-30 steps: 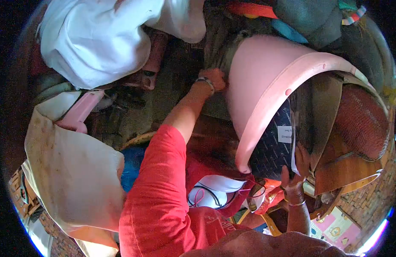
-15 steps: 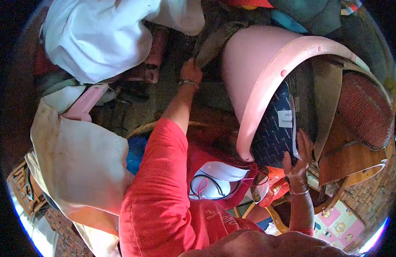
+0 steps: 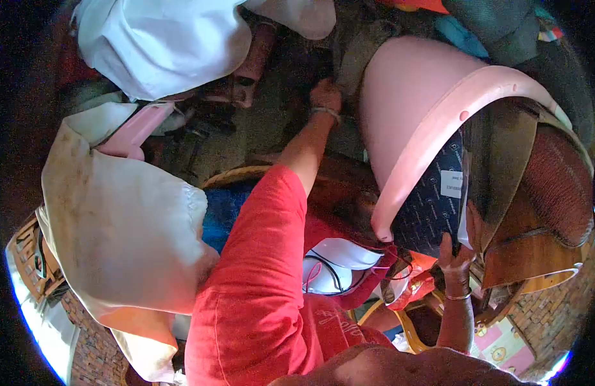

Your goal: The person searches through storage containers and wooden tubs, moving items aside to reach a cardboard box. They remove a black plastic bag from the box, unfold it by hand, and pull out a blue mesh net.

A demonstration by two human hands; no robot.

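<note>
My left hand (image 3: 326, 96) is closed on a dark grey cloth (image 3: 362, 58) beside a large pink tub-like container (image 3: 413, 96) lying on its side. My right hand (image 3: 457, 258) grips the lower edge of a dark blue printed packet (image 3: 432, 206) with a white label. The packet sits inside the container's open mouth, fingers on its front and side. Brown cloth or board lies next to it in the mouth, and a reddish-brown woven item (image 3: 558, 186) is at the far right.
White cloths (image 3: 162, 45) lie at the upper left, and a stained cream cover (image 3: 124, 225) is at left. A wicker rim (image 3: 239, 174), a white item with black cords (image 3: 326, 276), a red plastic bag (image 3: 413, 289) and a wooden chair (image 3: 410, 328) are lower down.
My left hand moved left with the grey cloth, then back up and right in view. My right hand stays on the packet. The whole view has shifted slightly.
</note>
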